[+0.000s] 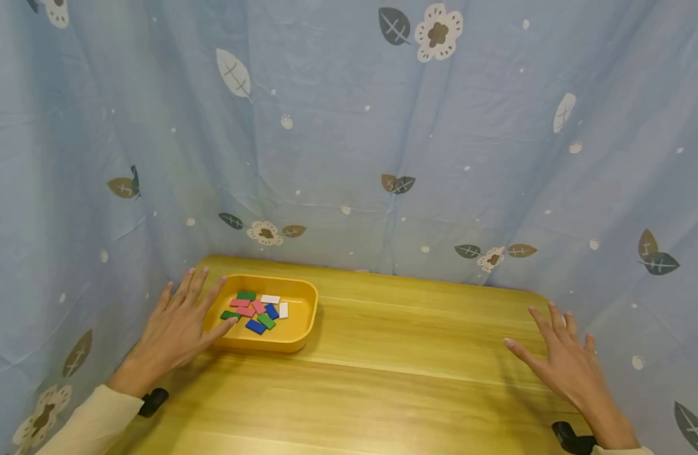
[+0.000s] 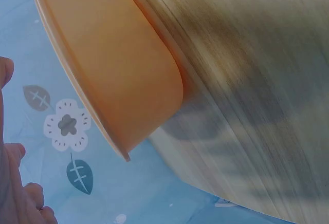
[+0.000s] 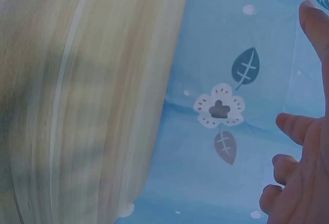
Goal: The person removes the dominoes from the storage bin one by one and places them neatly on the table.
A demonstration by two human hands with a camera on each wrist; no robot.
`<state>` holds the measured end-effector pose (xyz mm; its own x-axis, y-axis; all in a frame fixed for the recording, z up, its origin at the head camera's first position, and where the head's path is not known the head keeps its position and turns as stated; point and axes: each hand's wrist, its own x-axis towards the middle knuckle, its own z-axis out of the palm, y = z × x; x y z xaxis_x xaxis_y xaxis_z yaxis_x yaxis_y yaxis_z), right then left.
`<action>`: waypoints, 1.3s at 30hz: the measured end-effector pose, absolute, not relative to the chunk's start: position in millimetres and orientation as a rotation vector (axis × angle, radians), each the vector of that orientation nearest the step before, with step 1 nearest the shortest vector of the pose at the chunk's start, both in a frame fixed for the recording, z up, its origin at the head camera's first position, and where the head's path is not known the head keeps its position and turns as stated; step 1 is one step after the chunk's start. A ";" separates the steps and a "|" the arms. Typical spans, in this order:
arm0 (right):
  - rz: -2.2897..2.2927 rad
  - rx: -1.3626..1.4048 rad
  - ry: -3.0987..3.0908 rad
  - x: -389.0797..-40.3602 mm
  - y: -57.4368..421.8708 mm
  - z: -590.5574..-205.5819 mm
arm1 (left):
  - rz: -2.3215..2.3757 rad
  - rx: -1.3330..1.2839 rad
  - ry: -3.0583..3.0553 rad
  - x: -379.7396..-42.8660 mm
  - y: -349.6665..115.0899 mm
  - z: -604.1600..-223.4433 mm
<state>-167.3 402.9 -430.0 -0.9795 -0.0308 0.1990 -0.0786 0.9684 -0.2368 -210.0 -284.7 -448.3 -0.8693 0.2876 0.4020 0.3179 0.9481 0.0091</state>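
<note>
A shallow yellow tray (image 1: 303,325) stands at the left of the table in the head view. Several small flat blocks lie in it, among them a blue block (image 1: 256,327), a green block (image 1: 246,296), a pink block (image 1: 239,303) and a white block (image 1: 283,310). My left hand (image 1: 178,325) is spread at the tray's left side, its thumb overlapping the rim in view; whether it touches the tray I cannot tell. Over the table's right end my right hand (image 1: 571,360) has its fingers spread and holds nothing. The left wrist view shows the tray's outer wall (image 2: 118,64).
The yellow wood-grain table (image 1: 406,354) has rounded far corners. A blue patterned curtain (image 1: 337,126) hangs behind it and along both sides. Dark wrist devices show at the left wrist (image 1: 153,402) and the right wrist (image 1: 573,438).
</note>
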 end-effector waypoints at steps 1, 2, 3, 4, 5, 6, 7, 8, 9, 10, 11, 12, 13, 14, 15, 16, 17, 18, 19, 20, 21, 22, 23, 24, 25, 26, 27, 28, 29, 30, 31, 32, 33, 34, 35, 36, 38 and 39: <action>0.364 0.082 -2.923 -167.3 403.0 -430.2 | -0.104 -0.438 -2.696 -209.9 -284.7 -448.5; 0.365 0.080 -2.924 -167.2 402.9 -430.5 | -0.103 -0.438 -2.696 -210.0 -284.6 -448.8; 0.363 0.079 -2.925 -167.2 403.0 -430.6 | -0.105 -0.438 -2.695 -209.9 -284.4 -448.9; 0.362 0.080 -2.926 -167.4 403.4 -430.7 | -0.106 -0.438 -2.696 -209.9 -284.2 -449.0; 0.365 0.079 -2.926 -167.5 403.7 -430.7 | -0.108 -0.437 -2.698 -209.9 -284.0 -449.1; 0.366 0.079 -2.927 -167.6 403.8 -430.7 | -0.109 -0.433 -2.702 -210.0 -283.8 -449.3; 0.366 0.079 -2.927 -167.9 404.1 -430.6 | -0.112 -0.429 -2.710 -210.0 -283.6 -449.6; 0.370 0.079 -2.929 -167.9 404.3 -430.4 | -0.124 -0.424 -2.722 -210.1 -283.3 -449.5; 0.372 0.076 -2.934 -167.9 404.3 -430.2 | -0.139 -0.418 -2.735 -210.3 -283.3 -449.4; 0.381 0.069 -2.940 -167.7 404.0 -429.7 | -0.161 -0.414 -2.750 -210.7 -283.4 -449.2; 0.383 0.061 -2.950 -167.6 403.9 -429.0 | -0.184 -0.408 -2.766 -211.3 -283.6 -449.1; 0.388 0.052 -2.963 -167.5 403.7 -428.2 | -0.216 -0.402 -2.783 -211.9 -283.7 -448.9; 0.395 0.042 -2.974 -167.3 403.1 -427.5 | -0.254 -0.398 -2.795 -212.7 -284.2 -448.8; 0.402 0.033 -2.986 -167.0 402.3 -426.9 | -0.297 -0.394 -2.806 -213.3 -284.9 -448.5; 0.406 0.025 -2.995 -167.1 401.5 -426.5 | -0.342 -0.391 -2.808 -214.1 -285.9 -448.7; 0.415 0.015 -3.002 -167.0 400.6 -426.2 | -0.390 -0.391 -2.806 -215.0 -287.0 -448.9; 0.418 0.014 -3.002 -167.2 399.6 -426.2 | -0.436 -0.393 -2.797 -216.0 -288.5 -449.6; 0.430 0.016 -2.998 -167.6 398.4 -426.2 | -0.484 -0.400 -2.786 -217.0 -290.1 -450.6; 0.442 0.021 -2.988 -167.9 397.0 -426.7 | -0.527 -0.408 -2.772 -217.8 -292.0 -451.6; 0.457 0.027 -2.978 -168.3 395.5 -427.2 | -0.579 -0.415 -2.762 -218.5 -293.9 -452.6; 0.474 0.034 -2.968 -168.4 394.0 -428.4 | -0.629 -0.421 -2.749 -219.4 -295.6 -453.8; 0.501 0.043 -2.961 -168.4 392.4 -429.7 | -0.679 -0.425 -2.740 -220.1 -297.5 -455.2; 0.532 0.054 -2.957 -168.8 390.9 -431.1 | -0.730 -0.424 -2.730 -220.7 -299.3 -456.4; 0.564 0.062 -2.956 -169.1 389.4 -432.7 | -0.783 -0.419 -2.722 -221.2 -301.2 -457.3; 0.593 0.070 -2.953 -169.2 387.5 -434.6 | -0.836 -0.408 -2.708 -221.7 -303.0 -458.0; 0.625 0.078 -2.953 -169.4 385.8 -436.3 | -0.900 -0.396 -2.691 -222.5 -305.0 -458.9; 0.655 0.088 -2.955 -169.5 384.2 -438.3 | -0.947 -0.378 -2.674 -223.3 -306.9 -459.4; 0.685 0.097 -2.954 -169.6 382.6 -440.4 | -0.989 -0.359 -2.656 -224.1 -308.7 -460.2; 0.715 0.107 -2.951 -169.4 380.9 -442.6 | -1.024 -0.342 -2.641 -225.0 -310.5 -460.9; 0.743 0.120 -2.944 -169.4 379.1 -444.8 | -1.059 -0.326 -2.632 -225.8 -312.4 -461.8; 0.769 0.133 -2.939 -169.5 377.2 -447.2 | -1.083 -0.310 -2.624 -226.7 -314.4 -463.0; 0.804 0.145 -2.938 -170.0 374.8 -449.4 | -1.104 -0.292 -2.621 -227.1 -316.9 -464.5; 0.836 0.156 -2.936 -170.6 372.3 -451.7 | -1.111 -0.273 -2.623 -227.5 -319.6 -466.1; 0.868 0.165 -2.931 -171.5 369.8 -453.7 | -1.119 -0.266 -2.623 -228.2 -322.5 -468.4; 0.898 0.173 -2.924 -172.6 367.1 -455.7 | -1.137 -0.256 -2.625 -228.8 -325.2 -470.6; 0.924 0.181 -2.918 -173.8 364.4 -457.6 | -1.155 -0.253 -2.624 -229.6 -327.8 -473.0; 0.964 0.197 -2.900 -176.4 358.9 -461.7 | -1.201 -0.264 -2.605 -232.4 -332.4 -478.5; 0.975 0.204 -2.891 -177.6 356.1 -463.9 | -1.243 -0.280 -2.595 -234.0 -334.5 -481.5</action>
